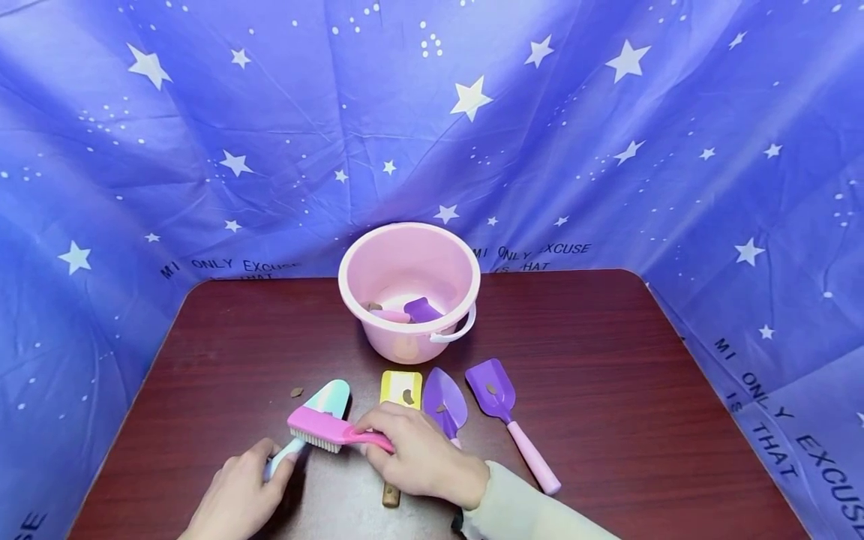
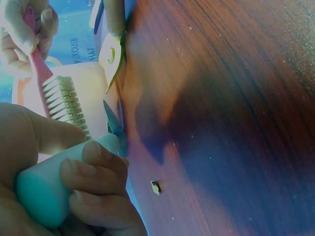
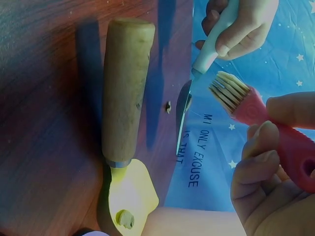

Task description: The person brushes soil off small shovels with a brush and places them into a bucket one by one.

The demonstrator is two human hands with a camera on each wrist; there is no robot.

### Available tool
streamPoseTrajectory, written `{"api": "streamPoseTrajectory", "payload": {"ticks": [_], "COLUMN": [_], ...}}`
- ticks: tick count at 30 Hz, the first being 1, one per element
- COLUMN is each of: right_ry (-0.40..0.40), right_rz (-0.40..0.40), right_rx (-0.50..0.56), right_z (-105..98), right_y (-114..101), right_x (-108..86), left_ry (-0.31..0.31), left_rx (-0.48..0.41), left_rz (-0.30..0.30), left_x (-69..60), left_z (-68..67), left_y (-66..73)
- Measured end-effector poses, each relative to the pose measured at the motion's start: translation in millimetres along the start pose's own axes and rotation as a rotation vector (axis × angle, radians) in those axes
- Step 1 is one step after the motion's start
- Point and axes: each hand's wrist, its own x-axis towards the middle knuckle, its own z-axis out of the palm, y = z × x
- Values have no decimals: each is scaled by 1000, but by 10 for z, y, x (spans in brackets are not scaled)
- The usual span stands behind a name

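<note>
My left hand [image 1: 236, 487] grips the pale blue handle of a small turquoise hand trowel [image 1: 332, 394], its blade tilted just above the table. In my right hand [image 1: 425, 454] is a pink brush [image 1: 320, 424] with pale bristles, pinched by its handle. The bristles point down, over the near part of the trowel in the head view. From the right wrist, the brush bristles [image 3: 229, 92] appear apart from the trowel blade. A yellow shovel [image 1: 385, 386] with a wooden handle [image 3: 127, 93] lies partly hidden under my right hand, bearing a brown leaf-like piece [image 1: 408, 396].
Behind stands a pink bucket [image 1: 398, 346] with a white handle, holding a purple shovel [image 1: 421, 310] and other pieces. A purple pointed trowel [image 1: 445, 390] and a purple shovel [image 1: 496, 386] lie right, each with a brown piece. Another brown piece [image 1: 297, 392] lies left.
</note>
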Motion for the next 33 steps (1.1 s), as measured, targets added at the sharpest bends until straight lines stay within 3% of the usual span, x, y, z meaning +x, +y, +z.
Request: {"api": "streamPoseTrajectory", "payload": {"ticks": [16, 33], "right_ry": [-13, -7], "right_rz": [3, 66], "right_rx": [-58, -43], "right_z": [42, 63], "right_y": [46, 143], "right_x": [30, 136], "left_ry": [-4, -8], "left_rx": [-23, -25], "left_rz": [-13, -17], "left_x": [-23, -52], "left_z": [-7, -11], "left_y": [15, 6]}}
